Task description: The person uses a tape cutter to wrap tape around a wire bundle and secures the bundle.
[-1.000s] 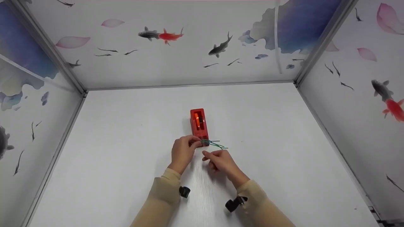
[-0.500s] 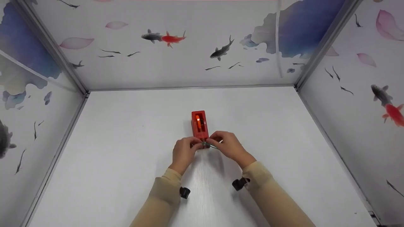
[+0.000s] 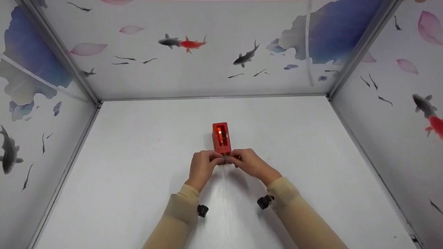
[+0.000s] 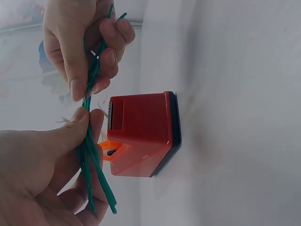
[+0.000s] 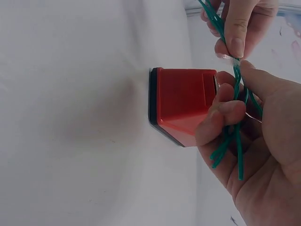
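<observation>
A bundle of thin green wires (image 4: 99, 174) runs between my two hands, close over the front end of a red tape dispenser (image 3: 222, 136). My left hand (image 3: 201, 167) pinches the bundle between thumb and forefinger, one set of ends trailing across its fingers. Right beside it, my right hand (image 3: 254, 164) pinches the same bundle, with its curled fingers around the other ends. Where the fingertips meet, a small piece of clear tape (image 5: 230, 59) shows on the wires. The dispenser has an orange roll core (image 3: 220, 135) and a serrated cutting edge (image 4: 110, 116).
The dispenser stands on a white table (image 3: 145, 138). Pale walls (image 3: 207, 76) printed with fish and petals rise at the back and both sides. Each sleeved wrist carries a small black camera (image 3: 202, 210).
My right hand has moved up and over to the wires and now pinches them beside my left hand. The wires' right ends are now hidden in the head view. My left hand has barely moved.
</observation>
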`<state>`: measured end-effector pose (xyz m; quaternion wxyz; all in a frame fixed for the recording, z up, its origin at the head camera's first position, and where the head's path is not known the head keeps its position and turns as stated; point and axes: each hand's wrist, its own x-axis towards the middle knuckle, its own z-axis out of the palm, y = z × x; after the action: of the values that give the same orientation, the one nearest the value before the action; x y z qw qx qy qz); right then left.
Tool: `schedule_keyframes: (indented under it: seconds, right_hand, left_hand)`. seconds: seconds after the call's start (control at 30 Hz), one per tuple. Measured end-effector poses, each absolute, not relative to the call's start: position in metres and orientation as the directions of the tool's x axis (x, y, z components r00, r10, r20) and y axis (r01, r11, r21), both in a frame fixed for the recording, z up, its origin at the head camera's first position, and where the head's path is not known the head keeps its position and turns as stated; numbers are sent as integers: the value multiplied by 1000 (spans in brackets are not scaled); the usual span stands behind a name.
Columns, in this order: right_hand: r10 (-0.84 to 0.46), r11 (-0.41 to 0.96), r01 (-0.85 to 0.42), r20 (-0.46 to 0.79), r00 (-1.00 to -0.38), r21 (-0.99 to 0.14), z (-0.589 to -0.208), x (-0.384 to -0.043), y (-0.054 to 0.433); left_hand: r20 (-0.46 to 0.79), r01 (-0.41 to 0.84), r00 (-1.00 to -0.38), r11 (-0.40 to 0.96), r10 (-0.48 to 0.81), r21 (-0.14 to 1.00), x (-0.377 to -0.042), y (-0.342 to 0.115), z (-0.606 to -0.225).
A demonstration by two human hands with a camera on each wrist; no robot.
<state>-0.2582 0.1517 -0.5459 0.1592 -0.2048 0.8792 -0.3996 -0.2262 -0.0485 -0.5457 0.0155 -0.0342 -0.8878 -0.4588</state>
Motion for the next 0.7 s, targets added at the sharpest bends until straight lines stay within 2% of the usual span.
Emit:
schedule_keyframes:
  seconds: [0.2,0.43,0.57,0.7]
  right_hand:
    - [-475,656,-300,-70,-877,-693,-548,-255,150]
    - [-428,721,-357,23,-903,-594,-549,-253,150]
    - [-407,707,-354,56,-911,-612,-550,-253,152]
    - [-416,640,-311,24,-909,-702,-553,-255,153]
  left_hand:
    - [72,107,-994,580,82,808,-226,-48,-546]
    - [-9,57,-994,564,113,824,-226,-55,-545]
    - [0,69,-993,570,120,819,-226,-58,-543]
    - [37,97,-993,588,112,803,-225,-59,-544]
